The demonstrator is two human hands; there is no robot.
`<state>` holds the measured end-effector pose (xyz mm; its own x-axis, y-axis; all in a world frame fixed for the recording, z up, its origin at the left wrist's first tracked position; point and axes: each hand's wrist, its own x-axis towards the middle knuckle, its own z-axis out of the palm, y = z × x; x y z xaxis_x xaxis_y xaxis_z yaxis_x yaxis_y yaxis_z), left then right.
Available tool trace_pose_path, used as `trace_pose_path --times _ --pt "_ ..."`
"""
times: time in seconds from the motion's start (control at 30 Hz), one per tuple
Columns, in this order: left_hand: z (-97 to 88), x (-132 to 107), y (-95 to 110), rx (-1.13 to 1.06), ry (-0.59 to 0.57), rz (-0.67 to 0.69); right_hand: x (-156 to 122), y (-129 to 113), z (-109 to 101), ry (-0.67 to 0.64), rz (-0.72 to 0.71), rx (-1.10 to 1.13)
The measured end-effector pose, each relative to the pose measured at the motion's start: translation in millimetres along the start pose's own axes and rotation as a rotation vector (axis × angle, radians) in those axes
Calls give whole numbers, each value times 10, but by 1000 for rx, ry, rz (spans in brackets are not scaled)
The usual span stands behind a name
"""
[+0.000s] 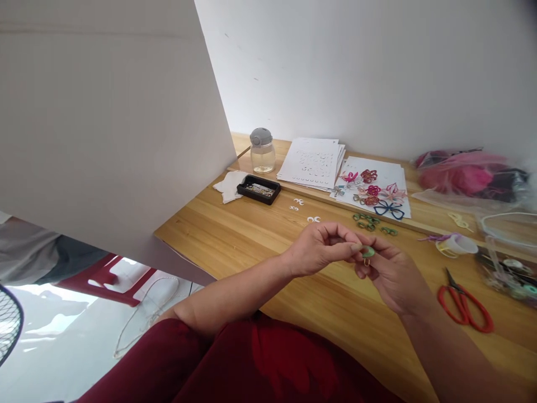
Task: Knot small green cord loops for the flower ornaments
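My left hand (321, 249) and my right hand (392, 274) meet above the table, both with fingers closed on a small green piece (368, 251). Thumb and fingertips of the left pinch its near side, while the right hand grips the other side. A small pale loop (366, 262) hangs below the green piece. Just beyond the hands lie several green wound loops (367, 223). White crescent-shaped cut-outs (313, 219) rest on the wood to the left of these. The fingers partly hide the held piece.
Red-handled scissors (465, 305) lie right of my right hand. Behind are a black tray (258, 190) of small bits, a lidded jar (263, 154), paper sheets (309, 159) and coloured flower shapes (372, 191). A white cup (459, 246) lies tipped at the right, near a pink-filled plastic bag (470, 173).
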<state>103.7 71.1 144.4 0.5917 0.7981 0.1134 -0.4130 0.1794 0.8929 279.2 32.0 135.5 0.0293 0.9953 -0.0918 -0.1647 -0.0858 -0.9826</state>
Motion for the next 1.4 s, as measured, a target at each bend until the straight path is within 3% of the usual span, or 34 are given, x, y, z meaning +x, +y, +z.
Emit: trace_pose_path --times 0.13,0.23,0.43,0.57,0.7,0.9,1.1,1.23,1.4 --pt "-26 58 -77 26 -1 -79 36 134 -31 -14 27 14" --pt "-77 127 -168 24 73 -88 79 253 -90 7 5 -34" --pt "-183 236 -398 181 312 -38 10 410 -233 332 -203 -373" --pt "-240 246 -545 291 351 -13 -77 437 -176 263 -238 -341" --pt "-297 251 -647 241 325 -71 -62 517 -104 236 -145 -268" --pt "-364 259 -668 -4 227 -239 -3 666 -95 152 -203 -160" --pt "-407 225 -628 -70 127 -277 46 663 -195 57 -85 -257" --pt "-422 194 -634 -67 40 -282 83 667 -357 74 -237 -436" --pt "-421 158 -650 -88 -65 -177 60 679 -399 180 -447 -741"
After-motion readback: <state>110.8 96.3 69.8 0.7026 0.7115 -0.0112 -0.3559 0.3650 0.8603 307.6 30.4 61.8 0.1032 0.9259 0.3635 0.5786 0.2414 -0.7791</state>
